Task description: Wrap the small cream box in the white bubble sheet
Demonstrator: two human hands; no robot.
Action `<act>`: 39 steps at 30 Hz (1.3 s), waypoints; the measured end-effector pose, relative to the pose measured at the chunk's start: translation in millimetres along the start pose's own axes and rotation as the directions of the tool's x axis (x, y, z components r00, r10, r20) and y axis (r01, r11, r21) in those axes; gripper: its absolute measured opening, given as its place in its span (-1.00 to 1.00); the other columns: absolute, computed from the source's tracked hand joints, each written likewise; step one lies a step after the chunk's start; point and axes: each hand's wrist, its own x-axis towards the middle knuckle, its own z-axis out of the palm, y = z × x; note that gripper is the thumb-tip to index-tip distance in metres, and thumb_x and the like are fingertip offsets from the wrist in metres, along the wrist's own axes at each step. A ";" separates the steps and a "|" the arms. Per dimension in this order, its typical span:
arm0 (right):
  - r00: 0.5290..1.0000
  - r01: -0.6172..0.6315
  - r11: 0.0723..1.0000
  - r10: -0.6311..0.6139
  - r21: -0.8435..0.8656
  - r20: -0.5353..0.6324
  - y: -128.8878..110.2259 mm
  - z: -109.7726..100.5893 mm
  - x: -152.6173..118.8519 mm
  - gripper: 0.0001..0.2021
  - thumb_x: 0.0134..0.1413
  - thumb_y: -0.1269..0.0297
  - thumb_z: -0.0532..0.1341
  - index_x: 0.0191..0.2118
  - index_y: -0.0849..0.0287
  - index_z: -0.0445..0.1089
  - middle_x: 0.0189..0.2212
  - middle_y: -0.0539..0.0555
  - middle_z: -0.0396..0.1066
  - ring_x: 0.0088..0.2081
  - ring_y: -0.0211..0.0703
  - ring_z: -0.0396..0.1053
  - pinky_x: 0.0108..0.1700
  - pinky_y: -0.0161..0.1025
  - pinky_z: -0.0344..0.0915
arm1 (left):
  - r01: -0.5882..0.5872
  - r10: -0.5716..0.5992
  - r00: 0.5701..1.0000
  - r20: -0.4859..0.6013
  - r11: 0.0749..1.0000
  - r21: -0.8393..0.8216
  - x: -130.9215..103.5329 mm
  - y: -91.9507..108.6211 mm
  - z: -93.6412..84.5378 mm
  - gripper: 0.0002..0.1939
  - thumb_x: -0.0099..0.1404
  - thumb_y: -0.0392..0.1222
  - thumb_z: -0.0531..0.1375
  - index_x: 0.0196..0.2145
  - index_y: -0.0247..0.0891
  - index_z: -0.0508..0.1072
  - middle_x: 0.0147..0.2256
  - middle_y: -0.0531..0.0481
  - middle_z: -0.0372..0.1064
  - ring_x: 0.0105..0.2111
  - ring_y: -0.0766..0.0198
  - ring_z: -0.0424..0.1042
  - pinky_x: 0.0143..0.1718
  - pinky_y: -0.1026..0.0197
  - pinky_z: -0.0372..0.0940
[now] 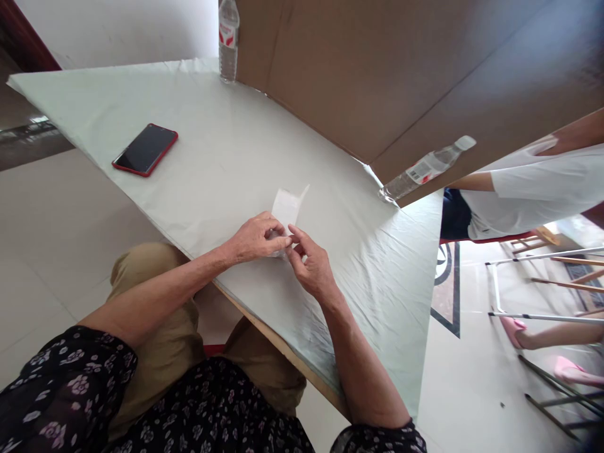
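"Looking at the head view, where is the small, whitish, translucent, film-like piece (286, 204)?"

"On the near part of the pale green, wrinkled tabletop cover (212, 138), right at the fingertips. Its far end sticks out beyond them, and its far right corner curls up."

"How would it handle?"

"Light and limp, I'd judge, probably a bit slick, and apt to crease or tear if tugged. Two light fingertip pinches, on the left and right edges of the near end, seem the best hold."

"And the hands?"

"The bare left hand (262, 238) lies to the left, knuckles up, fingers curled and thumb stretched rightward. The bare right hand (309, 264) is at the near right, its thumb and forefinger bent toward that thumb. Their tips come together over the near end."

"Pinching it?"

"I can't tell; the fingers cover the contact. Both forearms cross the table's near edge, elbows wide apart."
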 end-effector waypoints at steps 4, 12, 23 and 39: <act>0.999 -0.001 1.000 0.003 -0.029 0.049 1.0 1.0 3.7 -0.42 0.14 0.38 0.17 0.30 0.06 0.27 -0.10 0.09 0.56 -0.43 -0.26 0.39 -0.21 -0.20 0.44 | 0.008 -0.004 0.999 -0.049 0.998 0.069 1.0 -0.5 6.4 -0.73 0.26 0.03 0.27 -0.38 -0.26 0.51 -0.32 0.01 0.38 -0.49 0.38 0.24 -0.38 0.23 0.27; 0.998 -0.028 1.000 0.029 -0.011 0.058 -6.6 -0.7 2.5 -0.31 0.08 0.41 0.21 0.35 0.02 0.16 -0.11 0.04 0.53 -0.49 -0.31 0.35 -0.26 -0.22 0.44 | -0.058 0.060 0.998 -0.012 0.992 0.112 -0.3 -3.5 5.7 -0.82 0.26 -0.09 0.28 -0.35 -0.25 0.46 -0.29 -0.01 0.37 -0.37 0.30 0.32 -0.30 0.22 0.31; 0.970 -0.067 0.983 0.105 0.172 -0.220 18.0 -10.6 12.1 -0.60 0.16 0.30 0.17 0.13 0.10 0.36 -0.24 0.03 0.54 -0.31 -0.23 0.46 -0.21 -0.17 0.44 | -0.023 0.028 0.999 -0.033 0.990 0.139 -4.8 -5.3 9.4 -0.39 0.15 -0.20 0.28 0.16 -0.22 0.30 -0.10 -0.06 0.38 -0.37 0.31 0.32 -0.34 0.21 0.31; 0.985 0.038 0.999 -0.036 0.010 -0.167 19.7 -2.1 19.1 -0.60 0.19 0.34 0.15 0.14 0.08 0.38 -0.13 0.08 0.58 -0.21 -0.18 0.48 -0.15 -0.15 0.38 | -0.258 0.283 0.959 0.009 0.861 0.439 -7.7 -7.0 11.2 -0.76 0.31 -0.21 0.17 -0.11 -0.24 0.54 -0.18 -0.13 0.34 -0.20 0.14 0.35 -0.14 0.12 0.32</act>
